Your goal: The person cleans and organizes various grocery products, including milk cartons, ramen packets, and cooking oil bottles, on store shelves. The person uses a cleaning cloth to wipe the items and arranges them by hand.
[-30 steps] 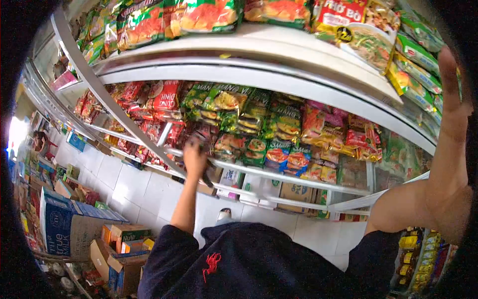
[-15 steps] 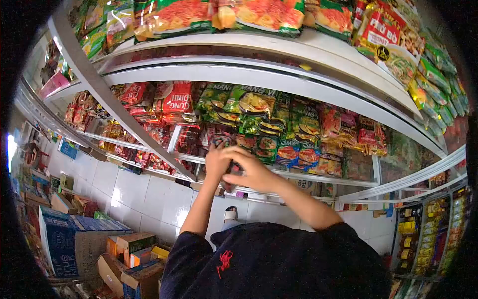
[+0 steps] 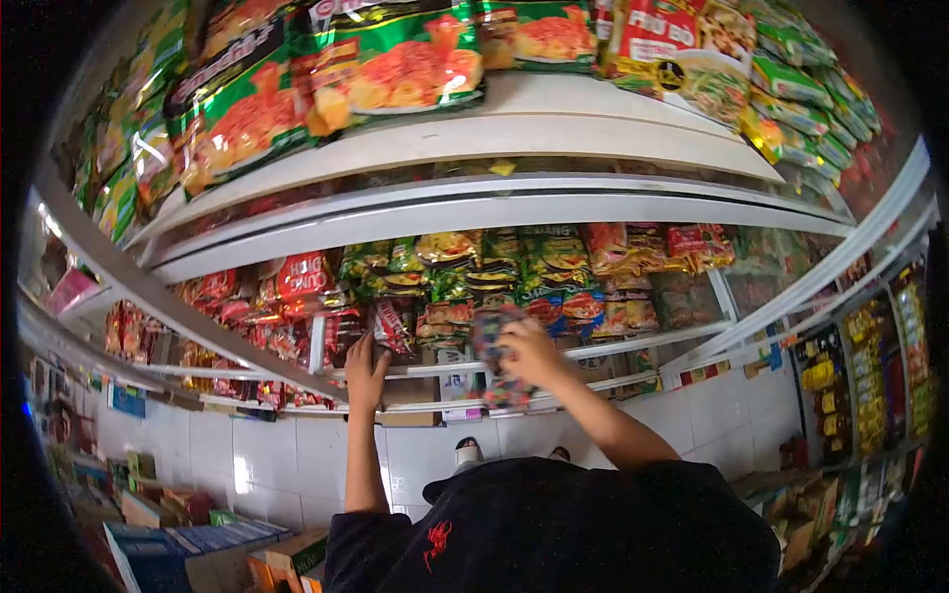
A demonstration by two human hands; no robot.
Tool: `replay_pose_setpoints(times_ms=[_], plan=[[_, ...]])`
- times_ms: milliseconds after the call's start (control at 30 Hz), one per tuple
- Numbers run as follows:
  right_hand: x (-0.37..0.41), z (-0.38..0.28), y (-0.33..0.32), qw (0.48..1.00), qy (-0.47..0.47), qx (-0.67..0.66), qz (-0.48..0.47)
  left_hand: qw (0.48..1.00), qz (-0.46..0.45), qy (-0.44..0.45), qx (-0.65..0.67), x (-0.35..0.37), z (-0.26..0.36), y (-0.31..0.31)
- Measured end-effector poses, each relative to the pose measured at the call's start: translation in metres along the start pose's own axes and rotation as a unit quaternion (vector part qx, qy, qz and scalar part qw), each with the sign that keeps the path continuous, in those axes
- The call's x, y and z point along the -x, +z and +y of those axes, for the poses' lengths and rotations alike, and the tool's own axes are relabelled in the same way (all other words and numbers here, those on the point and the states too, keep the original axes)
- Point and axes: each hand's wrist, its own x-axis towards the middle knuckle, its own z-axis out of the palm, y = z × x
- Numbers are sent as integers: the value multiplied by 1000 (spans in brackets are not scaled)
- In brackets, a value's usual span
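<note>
My left hand [image 3: 366,376] rests at the front rail of the lower shelf, its thumb apart from the fingers, close to a red-and-white packet [image 3: 393,328]. I see nothing plainly held in it. In my right hand [image 3: 531,356] is a dark, limp, cloth-like piece with red and green spots [image 3: 491,341], blurred by motion, hanging over the shelf's front edge. Behind the hands, green noodle packets [image 3: 554,255] stand in rows on the lower shelf. Red noodle packets [image 3: 301,282] lie to their left.
Above the hands runs a white upper shelf [image 3: 554,128] loaded with large noodle packets [image 3: 395,64]. A slanted metal post [image 3: 188,306] stands at left. Cardboard boxes [image 3: 198,553] sit on the tiled floor behind at left. Racks of bottles [image 3: 820,381] stand at right.
My hands were together at the shelf front; now they are apart, the left farther left, the right farther right with the dark spotted piece. The view has shifted.
</note>
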Motion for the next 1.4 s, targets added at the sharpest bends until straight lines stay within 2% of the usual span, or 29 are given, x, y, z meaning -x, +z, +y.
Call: replay_pose_setpoints(times_ms=[33,67,133,167,233,300,367,400,433,467,500,533,567,667,767,800,867,900,933,967,1000,1067,1133,1200,1233,1267,1333,1367,1400], plan=[[18,21,-20,998,40,17,37,996,-8,31,-84,5,-4,8],[36,52,-38,994,49,41,94,985,-33,23,-166,10,0,13],[72,106,-75,968,116,104,195,976,-13,29,-216,14,7,18],[83,119,-102,960,203,80,174,975,-22,38,-216,15,7,17],[101,145,-128,915,260,194,238,982,-17,8,-190,14,8,17],[95,147,-128,909,289,153,259,981,-22,5,-191,16,8,19],[73,124,-99,926,257,65,268,978,-27,-15,-208,16,8,20],[61,109,-78,940,234,108,222,978,-28,-12,-206,17,6,20],[45,71,-70,953,212,88,200,978,-31,-13,-206,16,4,21],[35,62,-44,971,144,46,183,977,-33,-15,-208,16,4,22],[28,38,-33,979,138,-21,147,978,-35,-17,-203,16,6,22],[25,28,-21,991,81,-14,102,979,-39,-20,-200,17,7,21],[25,22,-15,992,39,21,115,978,-37,-15,-206,17,6,21],[40,39,-35,992,73,-3,101,976,-34,-3,-214,17,-1,24],[71,96,-89,976,174,32,125,976,-34,3,-214,16,-2,24],[83,110,-115,959,151,154,183,976,-34,-3,-216,17,0,25],[121,161,-150,925,186,247,219,978,3,3,-208,19,5,27],[137,181,-164,900,295,244,208,979,-8,9,-204,18,7,27],[155,202,-179,888,308,243,241,979,-19,15,-201,18,10,27],[166,215,-188,875,320,241,273,996,-11,53,-71,16,15,32],[166,214,-190,875,320,239,272,996,-11,52,-73,15,32,38],[160,200,-193,868,321,234,298,991,-61,117,-13,18,92,58],[165,210,-172,878,320,191,299,974,-102,203,-5,15,146,83],[170,200,-150,885,296,104,345,957,-187,213,54,-2,185,111],[172,186,-137,879,251,113,388,957,-180,222,53,-11,201,126],[179,176,-127,876,234,42,419,956,-174,231,50,-19,217,140],[194,158,-120,860,243,-21,448,952,-137,272,33,-36,250,167],[199,150,-123,785,314,-131,517,944,-161,287,21,-43,262,178],[202,146,-125,688,380,-239,570,935,-188,302,8,-46,271,188]])
